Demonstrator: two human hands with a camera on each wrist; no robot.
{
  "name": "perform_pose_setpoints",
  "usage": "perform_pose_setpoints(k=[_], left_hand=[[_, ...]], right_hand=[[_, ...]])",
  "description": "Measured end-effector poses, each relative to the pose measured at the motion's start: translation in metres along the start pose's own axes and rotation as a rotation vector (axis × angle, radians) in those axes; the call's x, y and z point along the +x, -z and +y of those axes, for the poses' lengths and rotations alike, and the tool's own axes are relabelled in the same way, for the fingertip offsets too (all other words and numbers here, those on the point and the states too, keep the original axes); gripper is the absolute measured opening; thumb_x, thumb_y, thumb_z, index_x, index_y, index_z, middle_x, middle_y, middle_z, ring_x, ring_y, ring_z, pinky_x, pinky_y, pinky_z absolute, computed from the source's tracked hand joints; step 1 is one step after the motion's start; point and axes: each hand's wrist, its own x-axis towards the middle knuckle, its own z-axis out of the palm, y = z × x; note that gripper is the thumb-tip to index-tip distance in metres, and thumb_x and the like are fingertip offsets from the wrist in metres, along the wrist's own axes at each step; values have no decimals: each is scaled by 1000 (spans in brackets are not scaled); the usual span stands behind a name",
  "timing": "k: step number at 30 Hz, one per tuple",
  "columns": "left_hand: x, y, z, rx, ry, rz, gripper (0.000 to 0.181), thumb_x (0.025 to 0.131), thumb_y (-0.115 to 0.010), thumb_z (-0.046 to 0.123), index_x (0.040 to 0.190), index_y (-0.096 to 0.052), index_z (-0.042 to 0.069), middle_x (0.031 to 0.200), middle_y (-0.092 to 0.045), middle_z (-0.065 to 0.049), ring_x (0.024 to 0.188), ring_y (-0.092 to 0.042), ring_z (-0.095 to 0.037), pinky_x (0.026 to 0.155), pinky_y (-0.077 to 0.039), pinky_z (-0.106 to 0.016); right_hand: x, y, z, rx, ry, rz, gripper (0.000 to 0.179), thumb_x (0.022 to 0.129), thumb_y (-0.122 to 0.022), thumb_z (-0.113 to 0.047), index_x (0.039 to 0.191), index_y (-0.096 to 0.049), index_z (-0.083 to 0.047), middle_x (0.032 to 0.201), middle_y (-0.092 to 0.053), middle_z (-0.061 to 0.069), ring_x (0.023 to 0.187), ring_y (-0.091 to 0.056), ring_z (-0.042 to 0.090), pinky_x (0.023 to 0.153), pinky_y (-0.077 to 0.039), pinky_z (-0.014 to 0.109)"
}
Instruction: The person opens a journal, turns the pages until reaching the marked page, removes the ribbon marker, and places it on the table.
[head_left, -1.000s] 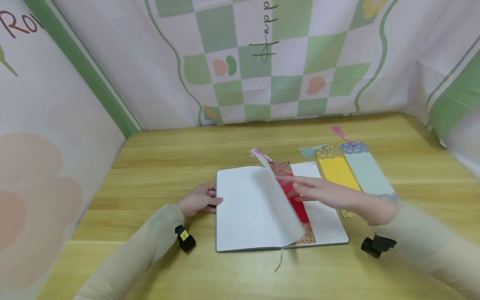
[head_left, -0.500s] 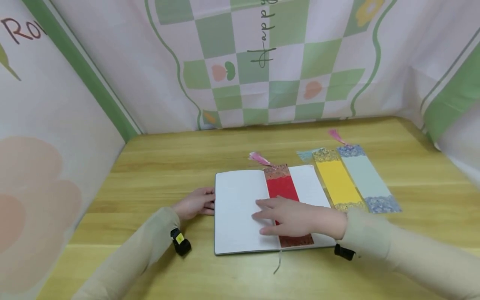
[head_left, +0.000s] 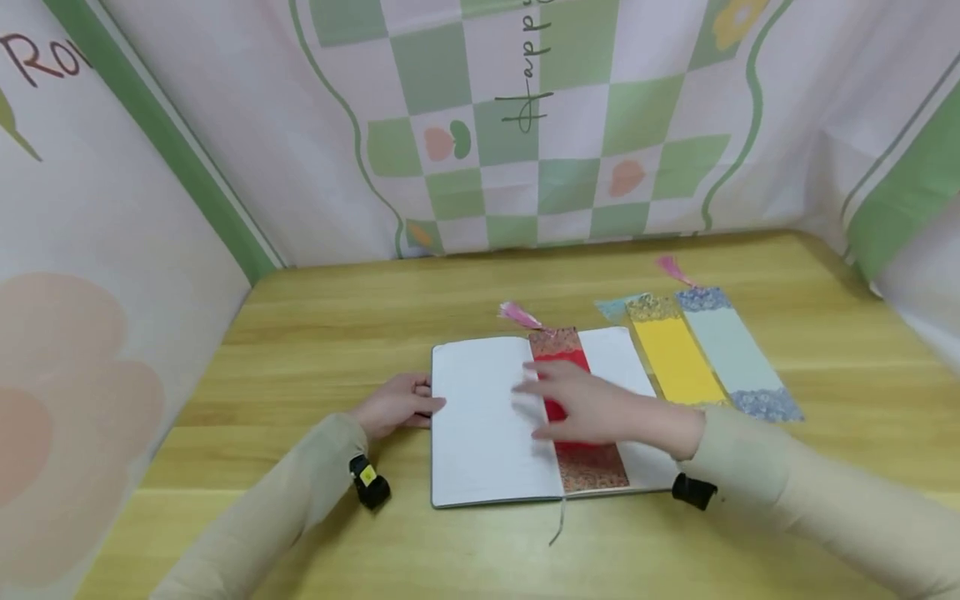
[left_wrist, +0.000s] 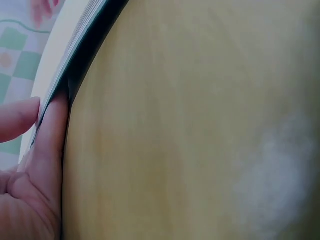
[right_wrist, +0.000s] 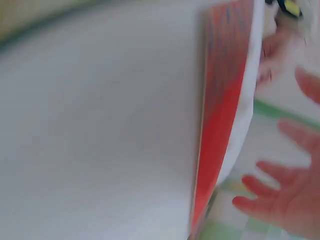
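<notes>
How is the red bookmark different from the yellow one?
The long rectangular red bookmark has a pink tassel; the long rectangular yellow bookmark has a pale blue tassel. The red bookmark lies on the open white-paged notebook, while the yellow bookmark lies on the wood-grain table. Both have patterned far ends.

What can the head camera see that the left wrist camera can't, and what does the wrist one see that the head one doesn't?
Only the head view: the yellow bookmark, the pale blue bookmark and the thin ribbon hanging from the notebook.

Only the left wrist view: up close, how a finger goes in under the notebook's dark cover.

Both: the left hand at the notebook's edge, the wooden table and the checked cloth.
</notes>
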Motion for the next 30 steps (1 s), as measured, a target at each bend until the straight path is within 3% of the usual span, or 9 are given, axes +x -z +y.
perform_pose_setpoints(k=[2,4,7,9,14,21,26,30], left_hand=[[0,0,2,14,3,5,21,93,-58,6,111,-50,-2,81,-55,0,74,-54,-9,65,-52,-20],[-1,0,4,22,3,14,18,93,-58,6,107,-50,-1,80,-53,0,73,-53,-9,64,-52,-20],[-2,2,6,33,6,30,13,93,-58,6,99,-47,2,76,-48,0,72,-52,-10,63,-51,-20],[-3,2,7,38,8,35,13,94,-58,6,95,-45,3,74,-45,0,71,-50,-10,63,-51,-20],[-2,2,5,40,9,8,12,94,-57,6,97,-47,2,76,-51,0,72,-53,-10,65,-53,-21],[-1,0,3,30,11,11,15,93,-57,5,106,-50,0,83,-58,-1,73,-56,-9,65,-53,-21],[-1,0,3,31,22,14,21,93,-57,5,112,-50,-1,89,-62,-3,76,-58,-10,68,-54,-23],[0,0,2,34,24,9,24,94,-57,6,115,-50,-1,90,-61,-4,77,-57,-10,68,-54,-23]], right_hand=[[3,11,13,47,-62,122,57,82,-73,-25,131,-54,-2,138,-47,22,127,-41,42,102,-37,56],[7,23,28,84,-164,192,63,80,-75,-24,131,-50,3,135,-48,26,126,-40,45,101,-36,59],[13,36,49,62,-317,189,76,78,-77,-28,136,-41,6,137,-42,31,128,-34,49,103,-31,63],[17,39,60,23,-364,148,83,77,-78,-31,139,-37,7,139,-38,33,130,-28,51,106,-22,65],[24,34,76,-19,-362,59,93,72,-81,-39,139,-36,6,140,-38,33,130,-26,54,108,-7,67],[26,26,75,-10,-418,35,91,70,-83,-40,138,-41,3,138,-38,35,127,-24,54,97,-31,67],[27,21,73,-23,-425,79,85,69,-84,-34,136,-44,0,138,-38,33,124,-25,50,95,-30,65],[25,19,70,-3,-381,147,79,68,-86,-27,131,-47,-1,130,-42,31,121,-33,46,94,-37,59]])
